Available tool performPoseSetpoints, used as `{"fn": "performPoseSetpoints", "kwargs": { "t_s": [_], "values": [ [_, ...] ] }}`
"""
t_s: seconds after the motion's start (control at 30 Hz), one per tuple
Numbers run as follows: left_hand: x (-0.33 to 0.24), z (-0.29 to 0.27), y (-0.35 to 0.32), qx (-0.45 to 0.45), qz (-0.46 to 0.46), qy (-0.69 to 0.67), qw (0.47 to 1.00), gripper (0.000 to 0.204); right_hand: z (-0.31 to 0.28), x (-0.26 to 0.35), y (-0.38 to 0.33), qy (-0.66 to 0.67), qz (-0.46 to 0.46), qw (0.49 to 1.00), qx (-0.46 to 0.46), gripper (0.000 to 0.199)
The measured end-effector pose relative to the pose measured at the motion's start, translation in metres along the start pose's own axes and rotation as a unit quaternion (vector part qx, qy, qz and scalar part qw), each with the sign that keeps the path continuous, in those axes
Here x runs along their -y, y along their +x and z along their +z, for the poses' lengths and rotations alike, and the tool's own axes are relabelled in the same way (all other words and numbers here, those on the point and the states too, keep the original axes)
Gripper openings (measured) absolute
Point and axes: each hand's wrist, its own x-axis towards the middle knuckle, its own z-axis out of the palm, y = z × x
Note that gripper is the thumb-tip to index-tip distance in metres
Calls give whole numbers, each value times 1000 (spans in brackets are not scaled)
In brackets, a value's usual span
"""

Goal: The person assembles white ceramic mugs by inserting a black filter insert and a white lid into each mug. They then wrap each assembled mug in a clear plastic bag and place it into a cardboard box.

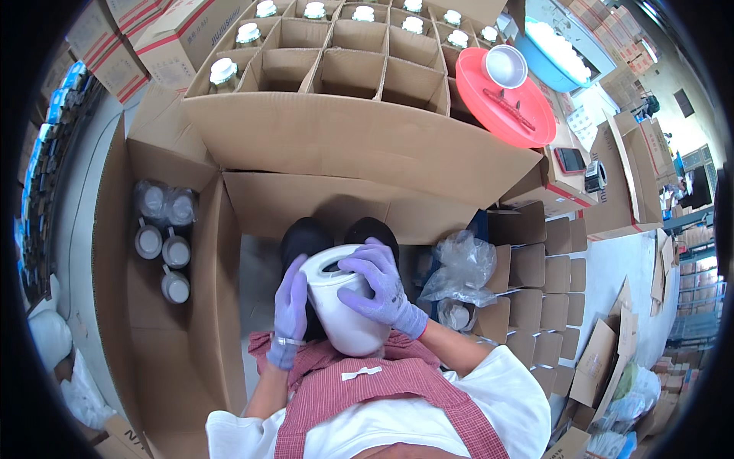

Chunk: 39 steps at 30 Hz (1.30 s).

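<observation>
Before the red apron [375,389], the left hand [290,302] lies straight-fingered against one white container [348,317]; the right hand [381,287] curls, gripping its rim. Five pale items [175,251] occupy a carton [210,306]; ten white caps [248,32] show.

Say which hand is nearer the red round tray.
Right. The right hand is on the white container, below and left of the tray in the picture; the left hand, at the container's left side, is farther off.

From my head, the wide fisheye looks down, close above my left hand [290,302] and right hand [384,288].
</observation>
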Motion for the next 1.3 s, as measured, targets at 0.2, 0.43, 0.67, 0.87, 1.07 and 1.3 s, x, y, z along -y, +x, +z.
{"fn": "performPoseSetpoints", "kwargs": {
  "t_s": [0.2, 0.43, 0.67, 0.87, 1.07, 1.3],
  "values": [
    [7, 18, 76, 245, 11, -169, 955, 45, 19, 30, -18, -81, 4, 995, -53, 30],
    [14, -25, 42, 114, 96, -384, 911, 42, -58, -43, -51, 41, 251, 962, -97, 18],
    [39, -93, 31, 162, 69, -373, 911, 51, -80, -67, -47, -21, 335, 942, -18, 25],
    [-37, -21, 63, 359, 154, 136, 910, 92, -18, -18, 2, 232, 172, 957, 39, 39],
    [-36, -2, 62, 226, 37, -130, 965, 68, -10, -14, 70, 181, 114, 977, -19, 62],
    [-51, 22, 75, 60, 205, -170, 962, 70, -1, 7, 98, 117, 126, 983, 58, 50]
  ]
}}
